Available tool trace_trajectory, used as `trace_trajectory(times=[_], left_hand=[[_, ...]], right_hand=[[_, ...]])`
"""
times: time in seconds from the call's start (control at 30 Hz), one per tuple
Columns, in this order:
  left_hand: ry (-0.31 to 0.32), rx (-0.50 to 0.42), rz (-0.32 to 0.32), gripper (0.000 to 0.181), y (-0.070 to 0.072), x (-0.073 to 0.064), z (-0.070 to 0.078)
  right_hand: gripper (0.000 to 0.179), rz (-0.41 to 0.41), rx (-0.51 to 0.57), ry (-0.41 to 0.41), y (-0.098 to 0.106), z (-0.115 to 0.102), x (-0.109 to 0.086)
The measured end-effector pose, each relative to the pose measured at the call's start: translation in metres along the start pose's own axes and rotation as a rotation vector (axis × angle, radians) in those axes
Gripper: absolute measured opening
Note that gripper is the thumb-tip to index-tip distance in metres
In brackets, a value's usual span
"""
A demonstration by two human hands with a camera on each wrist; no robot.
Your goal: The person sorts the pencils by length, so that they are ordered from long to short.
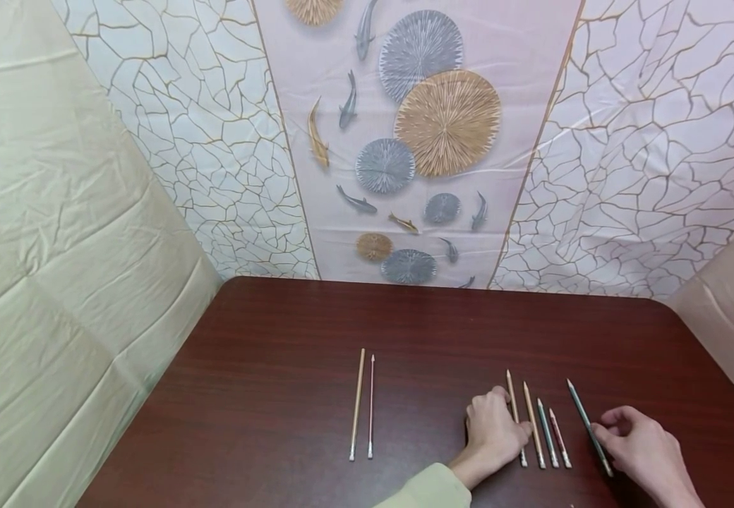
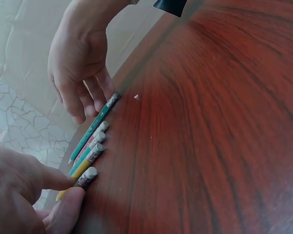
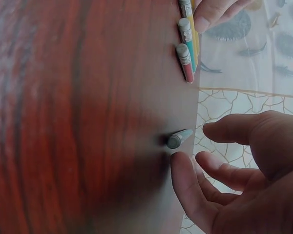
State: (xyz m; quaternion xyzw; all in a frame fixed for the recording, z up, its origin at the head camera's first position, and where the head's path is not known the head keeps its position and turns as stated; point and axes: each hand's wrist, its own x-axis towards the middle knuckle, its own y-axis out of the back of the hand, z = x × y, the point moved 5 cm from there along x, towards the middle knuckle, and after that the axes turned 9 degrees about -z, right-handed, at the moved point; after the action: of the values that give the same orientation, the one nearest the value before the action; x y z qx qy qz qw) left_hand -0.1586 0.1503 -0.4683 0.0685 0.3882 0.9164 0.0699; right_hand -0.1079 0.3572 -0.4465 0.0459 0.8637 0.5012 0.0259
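Observation:
My left hand (image 1: 492, 428) is at the leftmost yellow pencil (image 1: 512, 396) of a row, thumb and fingers on either side of it; the left wrist view shows them pinching it near its white eraser. Beside it lie a second yellow pencil (image 1: 535, 427), a short green pencil (image 1: 547, 434) and a shorter red pencil (image 1: 560, 441), eraser ends toward me. Farther right, a longer green pencil (image 1: 585, 418) lies slanted. My right hand (image 1: 648, 449) is beside it, and the right wrist view shows a gap between the spread thumb and fingers around its eraser end.
Left of centre on the dark red-brown table (image 1: 265, 395) lie a long yellow pencil (image 1: 357, 406) and a thin pink pencil (image 1: 372, 406), side by side. Patterned cloth (image 1: 405, 212) hangs behind the table, with plain cloth (image 1: 56, 247) at the left. A small white scrap (image 2: 136, 96) lies near the front edge.

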Motion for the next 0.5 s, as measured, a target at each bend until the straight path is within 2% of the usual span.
trace_trajectory(times=[0.27, 0.4, 0.5], left_hand=[[0.006, -0.017, -0.025, 0.037, -0.0010, -0.0001, 0.0016], [-0.006, -0.017, -0.041, 0.031, -0.0013, 0.0010, 0.0018], [-0.015, -0.002, -0.046, 0.034, -0.0016, 0.0013, 0.0023]], right_hand=[[0.018, 0.016, -0.019, 0.010, -0.0022, -0.0001, 0.0043], [0.022, -0.024, -0.023, -0.003, -0.0048, 0.0012, 0.0077], [0.024, -0.048, -0.029, -0.011, -0.0067, 0.0022, 0.0094]])
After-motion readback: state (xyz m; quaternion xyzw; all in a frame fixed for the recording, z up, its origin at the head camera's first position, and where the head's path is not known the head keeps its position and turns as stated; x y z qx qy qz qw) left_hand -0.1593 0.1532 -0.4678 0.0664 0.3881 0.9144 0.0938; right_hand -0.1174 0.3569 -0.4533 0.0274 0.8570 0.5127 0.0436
